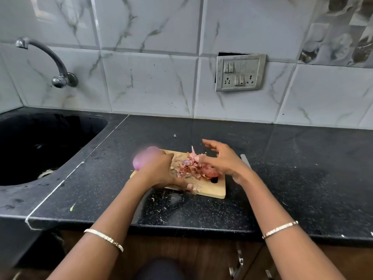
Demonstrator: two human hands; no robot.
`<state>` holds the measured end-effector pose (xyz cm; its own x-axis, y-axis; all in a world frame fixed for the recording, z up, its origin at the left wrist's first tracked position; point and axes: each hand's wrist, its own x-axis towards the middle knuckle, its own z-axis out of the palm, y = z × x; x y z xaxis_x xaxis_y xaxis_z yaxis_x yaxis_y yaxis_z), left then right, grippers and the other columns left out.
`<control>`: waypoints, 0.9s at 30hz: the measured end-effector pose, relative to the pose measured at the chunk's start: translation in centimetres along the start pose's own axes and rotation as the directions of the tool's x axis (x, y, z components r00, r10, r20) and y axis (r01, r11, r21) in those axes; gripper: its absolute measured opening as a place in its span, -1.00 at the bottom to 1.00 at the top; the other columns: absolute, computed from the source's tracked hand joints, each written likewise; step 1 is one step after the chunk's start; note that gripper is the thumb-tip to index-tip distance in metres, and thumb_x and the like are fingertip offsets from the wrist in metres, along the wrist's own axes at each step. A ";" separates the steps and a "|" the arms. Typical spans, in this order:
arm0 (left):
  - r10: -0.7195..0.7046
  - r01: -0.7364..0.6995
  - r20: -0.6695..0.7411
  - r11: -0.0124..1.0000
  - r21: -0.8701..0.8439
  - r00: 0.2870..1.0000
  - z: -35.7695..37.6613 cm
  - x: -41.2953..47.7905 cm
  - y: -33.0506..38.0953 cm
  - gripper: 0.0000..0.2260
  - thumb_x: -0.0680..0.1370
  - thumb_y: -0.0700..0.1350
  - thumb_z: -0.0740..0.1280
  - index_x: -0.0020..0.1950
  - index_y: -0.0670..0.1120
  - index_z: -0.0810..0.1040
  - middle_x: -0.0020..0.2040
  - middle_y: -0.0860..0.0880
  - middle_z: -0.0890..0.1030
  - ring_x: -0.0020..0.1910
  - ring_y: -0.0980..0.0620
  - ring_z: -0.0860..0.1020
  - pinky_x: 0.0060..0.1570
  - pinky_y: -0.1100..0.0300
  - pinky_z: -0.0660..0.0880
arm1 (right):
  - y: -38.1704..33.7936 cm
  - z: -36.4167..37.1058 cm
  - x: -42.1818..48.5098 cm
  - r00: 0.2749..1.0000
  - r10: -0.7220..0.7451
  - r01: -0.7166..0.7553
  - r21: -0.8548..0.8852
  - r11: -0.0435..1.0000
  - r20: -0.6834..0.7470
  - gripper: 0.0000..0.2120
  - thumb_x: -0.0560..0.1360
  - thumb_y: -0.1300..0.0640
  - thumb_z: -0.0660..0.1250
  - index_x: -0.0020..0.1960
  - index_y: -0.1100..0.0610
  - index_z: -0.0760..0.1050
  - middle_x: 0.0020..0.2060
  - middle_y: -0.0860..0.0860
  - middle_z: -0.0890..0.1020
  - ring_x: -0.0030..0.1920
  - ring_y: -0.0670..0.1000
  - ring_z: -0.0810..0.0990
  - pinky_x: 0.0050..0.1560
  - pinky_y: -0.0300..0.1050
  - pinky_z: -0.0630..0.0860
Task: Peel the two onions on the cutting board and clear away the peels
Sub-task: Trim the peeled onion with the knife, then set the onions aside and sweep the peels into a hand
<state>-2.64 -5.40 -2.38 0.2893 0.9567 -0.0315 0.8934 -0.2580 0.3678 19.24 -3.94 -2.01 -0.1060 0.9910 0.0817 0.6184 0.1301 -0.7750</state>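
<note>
Sink [60,126] at far left, dark basin set into the counter [282,168], tap [50,57] on the wall above it.

Left hand [159,170] at the left end of the board [214,190], curled round a peeled onion [144,158]; onion is blurred, purple, bare of skin. A second rounded purple shape shows just behind it, likely the other onion, but blur makes that uncertain.

Peels [189,167] heaped mid-board, a few bits at the near edge and thin scraps on the counter in front.

Right hand [222,160] spread over the right side of the heap, fingers splayed, gripping nothing that can be made out. A knife [245,159] lies partly hidden behind it.

Risks, as judged: a sweep of the heap could scatter light skins onto the counter or off its front edge; the onion could roll off the board toward the sink if let go near the edge; the knife sits close to the sweeping hand.

Surface: black speckled stone, glossy, a pale seam by the sink. Wall of grey-veined tiles, switch plate [240,72] at right.
</note>
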 end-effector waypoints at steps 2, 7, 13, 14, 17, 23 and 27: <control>-0.006 0.003 0.089 0.999 0.040 0.996 -0.3 0.4 0.2 0.15 0.17 0.40 0.59 0.56 -0.15 0.25 0.46 -0.12 0.34 0.42 -0.12 0.38 0.40 0.03 0.37 | 0.1 0.2 1.3 0.999 0.023 -0.022 -0.034 0.999 0.036 -0.18 0.41 -0.30 0.46 0.56 -0.06 0.29 0.54 -0.03 0.32 0.51 0.04 0.32 0.45 0.06 0.30; -0.020 0.005 0.175 0.996 0.084 0.984 -0.6 1.6 0.2 0.07 0.14 0.40 0.60 0.47 -0.11 0.34 0.34 -0.08 0.36 0.31 -0.08 0.39 0.32 0.03 0.43 | 0.7 3.7 3.4 0.993 -0.064 0.086 -0.226 0.970 0.103 -0.24 0.47 -0.40 0.31 0.53 0.00 0.35 0.49 0.01 0.41 0.46 0.04 0.39 0.47 0.03 0.32; 0.002 -0.004 0.059 0.999 0.034 0.998 0.2 2.0 -0.2 -0.10 0.17 0.35 0.62 0.33 -0.14 0.50 0.24 -0.09 0.54 0.17 -0.04 0.50 0.19 0.09 0.49 | 0.7 5.8 2.9 0.969 -0.219 0.241 -0.267 0.933 0.109 -0.68 0.61 -0.09 0.31 0.29 0.00 0.57 0.23 -0.03 0.63 0.25 0.02 0.56 0.30 0.01 0.45; 0.007 -0.007 0.040 1.000 0.013 0.999 0.2 1.9 -0.3 -0.09 0.18 0.33 0.63 0.36 -0.15 0.51 0.25 -0.08 0.58 0.19 -0.06 0.52 0.21 0.07 0.50 | 0.6 5.8 2.6 0.968 -0.228 0.249 -0.270 0.930 0.104 -0.71 0.60 -0.07 0.33 0.27 -0.01 0.59 0.20 -0.04 0.65 0.22 0.01 0.57 0.27 0.01 0.47; -0.011 0.013 0.025 0.998 -0.055 1.000 0.0 1.6 -0.4 -0.08 0.23 0.24 0.65 0.42 -0.22 0.45 0.23 -0.09 0.62 0.20 -0.08 0.56 0.24 0.03 0.50 | 0.2 5.2 1.5 0.967 -0.240 0.254 -0.253 0.933 0.085 -0.71 0.53 -0.12 0.40 0.21 -0.08 0.63 0.07 -0.12 0.69 0.12 -0.06 0.61 0.21 -0.01 0.52; -0.053 0.057 0.086 0.997 -0.051 0.995 -0.5 1.9 -0.4 -0.03 0.23 0.21 0.67 0.47 -0.21 0.38 0.30 -0.10 0.56 0.25 -0.09 0.52 0.29 0.01 0.48 | -1.5 0.4 -0.4 0.983 -0.117 0.133 -0.112 0.985 0.143 -0.35 0.33 -0.34 0.51 0.34 -0.11 0.52 0.23 -0.20 0.60 0.19 -0.18 0.56 0.19 -0.16 0.49; -0.070 0.078 0.167 0.996 -0.040 0.983 -1.1 2.7 0.0 -0.07 0.23 0.17 0.68 0.45 -0.21 0.41 0.33 -0.10 0.56 0.27 -0.10 0.52 0.32 0.01 0.48 | -1.3 -3.0 -1.2 0.970 0.050 0.025 -0.306 0.952 0.237 -0.06 0.18 -0.36 0.53 0.47 -0.03 0.41 0.29 -0.14 0.52 0.23 -0.11 0.51 0.27 -0.11 0.42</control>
<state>-2.23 -2.65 -1.45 0.2794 0.9364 -0.2124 0.8987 -0.1772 0.4011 20.86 -5.21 0.76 -0.2561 0.9606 -0.1078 0.8240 0.1587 -0.5439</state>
